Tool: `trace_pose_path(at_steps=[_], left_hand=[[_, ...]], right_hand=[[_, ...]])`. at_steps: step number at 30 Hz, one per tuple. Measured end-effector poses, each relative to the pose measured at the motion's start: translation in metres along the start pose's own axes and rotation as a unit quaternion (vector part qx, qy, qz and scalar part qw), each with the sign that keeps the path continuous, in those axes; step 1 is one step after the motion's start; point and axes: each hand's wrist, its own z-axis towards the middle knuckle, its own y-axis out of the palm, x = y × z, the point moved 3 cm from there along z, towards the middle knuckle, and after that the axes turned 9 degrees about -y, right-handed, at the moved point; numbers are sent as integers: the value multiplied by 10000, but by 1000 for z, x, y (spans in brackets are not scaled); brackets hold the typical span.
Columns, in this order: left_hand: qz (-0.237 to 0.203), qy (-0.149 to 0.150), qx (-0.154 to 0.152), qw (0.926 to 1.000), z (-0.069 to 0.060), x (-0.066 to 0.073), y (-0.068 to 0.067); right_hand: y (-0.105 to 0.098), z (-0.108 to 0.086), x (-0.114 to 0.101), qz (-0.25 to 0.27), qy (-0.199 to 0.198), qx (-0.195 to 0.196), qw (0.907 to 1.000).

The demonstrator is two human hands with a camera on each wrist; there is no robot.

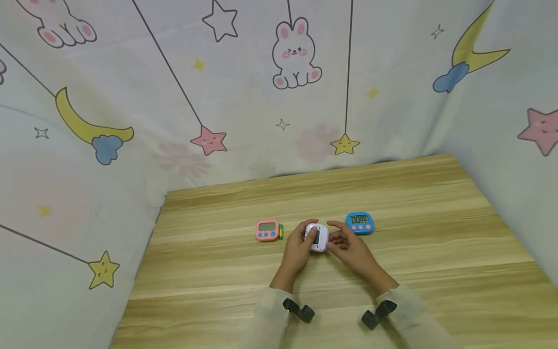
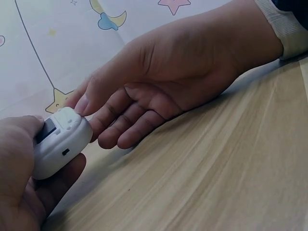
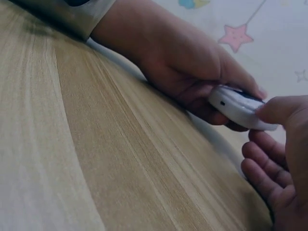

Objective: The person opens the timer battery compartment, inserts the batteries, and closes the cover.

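Got a white gadget [image 1: 323, 237] held just over the tabletop [image 1: 209, 276], between a pink timer [image 1: 267, 237] out at 9 o'clock, with a little green battery [image 1: 281, 231] right beside, and a blue timer [image 1: 360, 223] toward 3. Gripped in the left hand [image 1: 298, 249], with thumb over the dark panel [image 2: 47, 130] and fingers curled round underneath. Also touched near the 3 o'clock edge by the right hand [image 1: 354, 249], with fingers half bent; can't tell if really pinching or just steadying. Probably light, stiff plastic, so not squashable. Likely a bit slippery on that smooth shell, maybe fragile if dropped. Would grab by the rounded rim at 9 and 3, going easy on the panel.
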Motion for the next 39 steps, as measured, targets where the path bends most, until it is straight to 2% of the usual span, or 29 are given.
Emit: trace_pose_path(at_steps=[4,8,10,18,28,39], left_hand=[[-36,9,52,10000,0,-2,-1],[16,34,102,9999,0,-1,-1],[85,52,129,9999,0,-1,0],[222,8,142,9997,-1,0,0],[244,-60,213,9995,-1,1,0],[154,-90,267,9995,0,2,-2]], right_hand=[[2,-1,-11,-78,-76,-153,9998],[4,-2,-13,-212,-166,-206,9994],[5,-2,-11,-247,-208,-213,9993],[9,-3,32,-461,-207,-161,9986],[8,-3,31,-686,-483,-187,9963],[9,0,30,-980,-413,-197,9941]])
